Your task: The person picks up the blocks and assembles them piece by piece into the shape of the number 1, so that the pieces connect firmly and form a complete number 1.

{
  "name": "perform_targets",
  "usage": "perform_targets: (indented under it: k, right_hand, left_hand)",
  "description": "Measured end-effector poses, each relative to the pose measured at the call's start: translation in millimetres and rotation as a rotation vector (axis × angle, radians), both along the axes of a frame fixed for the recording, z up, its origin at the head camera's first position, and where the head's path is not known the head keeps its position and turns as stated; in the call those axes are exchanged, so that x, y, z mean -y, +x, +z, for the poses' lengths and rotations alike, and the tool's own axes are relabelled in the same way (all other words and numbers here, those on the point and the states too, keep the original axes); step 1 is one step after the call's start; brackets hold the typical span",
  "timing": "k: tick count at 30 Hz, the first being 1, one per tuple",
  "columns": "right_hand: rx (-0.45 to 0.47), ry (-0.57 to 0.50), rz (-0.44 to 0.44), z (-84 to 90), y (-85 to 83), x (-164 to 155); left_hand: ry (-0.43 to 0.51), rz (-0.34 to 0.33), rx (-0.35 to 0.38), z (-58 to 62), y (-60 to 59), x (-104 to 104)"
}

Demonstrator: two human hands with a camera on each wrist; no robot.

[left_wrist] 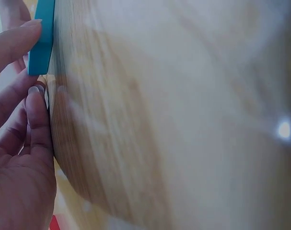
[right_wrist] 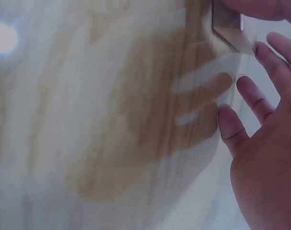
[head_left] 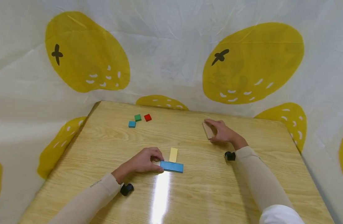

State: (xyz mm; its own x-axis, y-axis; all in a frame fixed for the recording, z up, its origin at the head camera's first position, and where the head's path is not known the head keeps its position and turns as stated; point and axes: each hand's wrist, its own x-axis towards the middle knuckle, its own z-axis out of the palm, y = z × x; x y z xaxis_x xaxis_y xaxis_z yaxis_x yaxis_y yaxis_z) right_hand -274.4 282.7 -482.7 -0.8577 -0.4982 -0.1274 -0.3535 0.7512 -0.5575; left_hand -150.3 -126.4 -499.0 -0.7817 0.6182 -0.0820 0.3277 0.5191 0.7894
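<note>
My left hand (head_left: 147, 160) pinches the left end of a long blue block (head_left: 171, 166) lying flat on the table. In the left wrist view, thumb and fingers are on the two sides of that blue block (left_wrist: 42, 40). A yellow block (head_left: 173, 155) stretches away from the blue block's far side, its near end right at it. Farther back and to the right, my right hand (head_left: 222, 132) grips a plain wooden block (head_left: 208, 130) between thumb and fingers. Only a corner of the wooden block (right_wrist: 226, 26) appears in the right wrist view, partly behind the thumb.
Toward the back left lie a green block (head_left: 138, 117), a red block (head_left: 148, 117) and a small blue block (head_left: 132, 124). The wood-grain table (head_left: 205, 193) ends at a white curtain (head_left: 166, 53) with yellow fruit prints. A black wrist camera (head_left: 230, 156) sits under the right wrist.
</note>
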Motion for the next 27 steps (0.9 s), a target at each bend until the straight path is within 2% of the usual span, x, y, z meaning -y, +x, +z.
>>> perform_targets:
  k: [5,13,22,27]
  right_hand:
    - [0.002,-0.026,-0.032,-0.7,1.8,-2.0]
    - [-0.051,-0.026,-0.038,-6.2,4.3,-4.6]
    - [-0.02,-0.069,-0.108,-6.4,10.0,-1.9]
    - [0.008,-0.104,-0.13,-7.3,12.5,0.3]
  left_hand:
    - [-0.002,0.002,-0.007,0.9,0.3,-0.7]
    - [-0.02,-0.005,-0.012,-1.0,-0.5,-1.0]
    - [-0.022,0.003,0.005,-1.4,-0.2,0.0]
    - [-0.017,-0.007,-0.018,-1.8,-0.6,-0.4]
